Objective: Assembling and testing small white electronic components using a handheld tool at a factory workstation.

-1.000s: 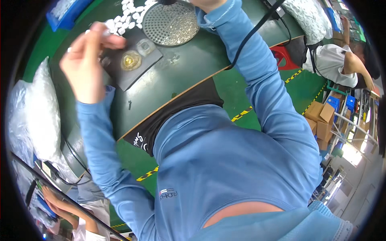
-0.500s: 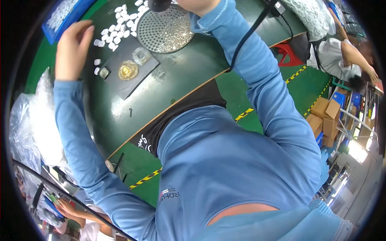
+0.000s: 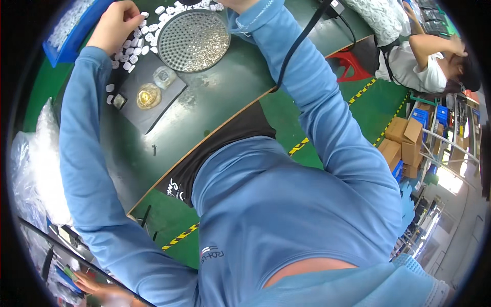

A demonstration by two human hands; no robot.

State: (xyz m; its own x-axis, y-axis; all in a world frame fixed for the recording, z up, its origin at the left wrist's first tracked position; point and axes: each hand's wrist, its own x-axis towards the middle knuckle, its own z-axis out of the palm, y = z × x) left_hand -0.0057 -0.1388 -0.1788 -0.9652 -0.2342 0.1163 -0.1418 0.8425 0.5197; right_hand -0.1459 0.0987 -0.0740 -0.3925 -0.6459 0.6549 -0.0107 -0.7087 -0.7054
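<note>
My left hand (image 3: 113,26) is at the upper left, between a blue bin (image 3: 69,48) and a group of small white pieces (image 3: 134,50). Its thumb and fingers are bent together; whatever they may hold is too small to make out. My right hand (image 3: 241,4) is cut off by the top edge, its fingers out of sight, above a round dark tray with holes (image 3: 171,43). Small shiny metal bits (image 3: 209,48) lie on the tray's right part. A dark object shows at the top edge, left of that hand.
A dark mat (image 3: 148,115) carries a round yellowish piece (image 3: 148,96), a clear lump (image 3: 163,77) and a small dark-centred square (image 3: 119,101). A black cable (image 3: 302,41) crosses by my right sleeve. Plastic bags (image 3: 48,158) are at left; another person (image 3: 419,61) sits at right.
My left hand has moved up and right toward the white pieces, and its fingers have drawn closer together. The whole view has shifted slightly; my right hand has gone farther past the top edge.
</note>
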